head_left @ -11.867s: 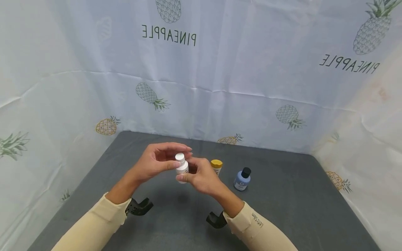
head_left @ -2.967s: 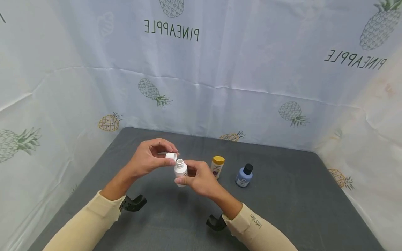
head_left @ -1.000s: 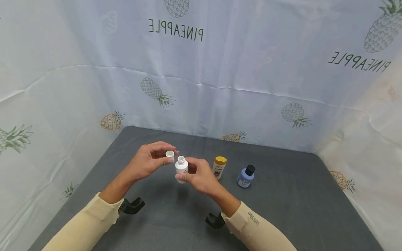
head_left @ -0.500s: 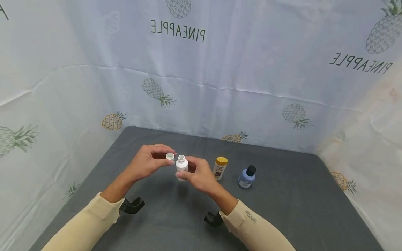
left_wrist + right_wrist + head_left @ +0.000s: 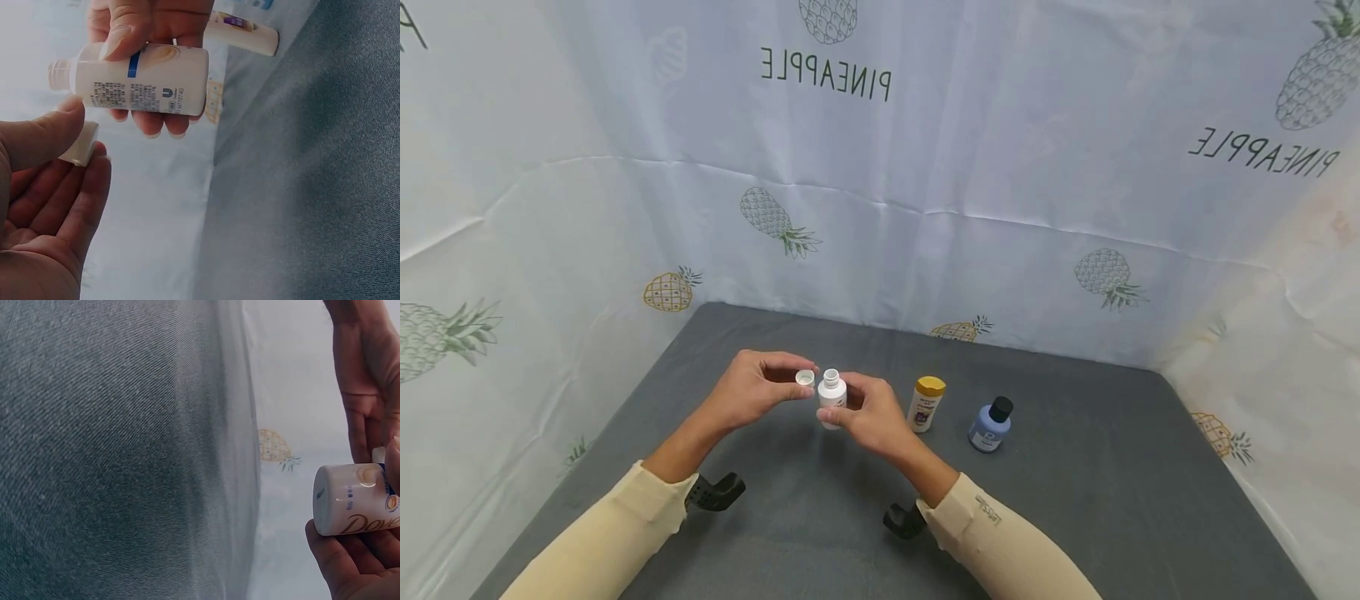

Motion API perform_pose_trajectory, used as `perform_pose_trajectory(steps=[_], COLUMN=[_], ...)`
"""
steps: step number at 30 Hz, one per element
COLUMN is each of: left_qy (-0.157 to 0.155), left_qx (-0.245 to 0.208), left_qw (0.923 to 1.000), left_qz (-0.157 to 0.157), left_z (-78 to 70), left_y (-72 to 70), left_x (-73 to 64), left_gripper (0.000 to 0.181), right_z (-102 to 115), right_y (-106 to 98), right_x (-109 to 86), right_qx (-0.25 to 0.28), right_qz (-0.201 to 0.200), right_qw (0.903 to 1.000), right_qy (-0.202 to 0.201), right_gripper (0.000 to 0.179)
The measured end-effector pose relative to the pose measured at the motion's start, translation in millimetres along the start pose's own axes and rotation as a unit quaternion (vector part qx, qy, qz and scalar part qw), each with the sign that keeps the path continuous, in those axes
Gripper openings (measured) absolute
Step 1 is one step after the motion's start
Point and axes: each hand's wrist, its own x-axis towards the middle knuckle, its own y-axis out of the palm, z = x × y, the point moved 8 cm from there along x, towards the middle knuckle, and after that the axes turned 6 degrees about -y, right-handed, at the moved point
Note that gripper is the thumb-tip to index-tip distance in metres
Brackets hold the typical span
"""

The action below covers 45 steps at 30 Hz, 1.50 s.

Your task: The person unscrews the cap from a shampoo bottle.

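Observation:
My left hand (image 5: 748,396) pinches a small white screw cap (image 5: 805,378) between thumb and fingers, its hollow side facing up. Just right of it, my right hand (image 5: 874,417) grips a white Dove bottle (image 5: 832,398) upright above the table, its threaded neck uncovered. Cap and bottle are slightly apart. In the left wrist view the bottle (image 5: 150,78) shows small print and a blue stripe, and the cap (image 5: 81,145) sits by the thumb tip. The right wrist view shows the bottle's base and the Dove lettering (image 5: 369,525); its neck is hidden there.
Right of my right hand stands a white bottle with a yellow cap (image 5: 926,406). Farther right is a blue bottle with a black cap (image 5: 988,430). Both are on the grey cloth-covered table (image 5: 1075,500), with a pineapple-print curtain (image 5: 880,167) behind.
The cap was on the bottle in the oldest frame; my left hand then took it off and turned its hollow side up. In the last half second the hands barely shift.

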Motion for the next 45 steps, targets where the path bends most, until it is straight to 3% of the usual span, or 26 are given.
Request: perform_pose_trajectory(steps=[18, 31, 45], left_qy=[-0.062, -0.058, -0.057], left_qx=[-0.001, 0.049, 0.053], left_qw=[0.9979, 0.9971, 0.9969], left_qz=[0.018, 0.011, 0.013], left_z=[33.0, 46.4, 64.7], left_y=[2.1, 3.5, 8.9], left_x=[6.1, 9.2, 12.8], left_gripper=[0.037, 0.031, 0.028], right_z=[-21, -35, -44], right_y=[6, 13, 16], right_x=[10.4, 19.3, 26.3], right_qx=[-0.006, 0.024, -0.006], right_qz=[-0.017, -0.024, -0.021], right_qw=[0.9998, 0.9994, 0.9997], right_qy=[0.011, 0.005, 0.01], right_gripper=[0.036, 0.036, 0.034])
